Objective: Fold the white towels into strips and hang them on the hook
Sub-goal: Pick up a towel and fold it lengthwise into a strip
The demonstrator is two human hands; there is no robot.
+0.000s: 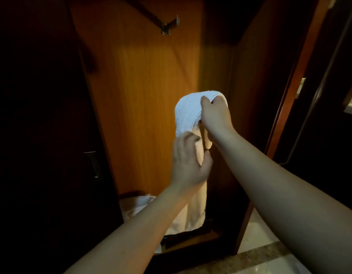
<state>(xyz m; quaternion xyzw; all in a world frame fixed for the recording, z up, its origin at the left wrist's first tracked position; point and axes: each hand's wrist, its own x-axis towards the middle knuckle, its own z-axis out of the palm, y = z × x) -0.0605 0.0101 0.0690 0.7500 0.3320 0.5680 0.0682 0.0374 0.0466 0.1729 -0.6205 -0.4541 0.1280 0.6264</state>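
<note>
Two bare forearms reach in from the lower edge, ending in two hands. Door handle (91, 164), one, metal, on the dark panel at far left. Hook (169, 26), one, metal, double-pronged, high on the lit wooden door (135, 91), bare. Spare white towels (137, 204), a crumpled heap, count unclear, low at the door's foot. Left hand (190, 161): fingers curled round the hanging strip. White towel (188, 112), one, folded into a long strip, draped over and gripped by the right hand (215, 115), tail hanging toward the floor. Floor tiles (274, 258), pale, at lower right.
</note>
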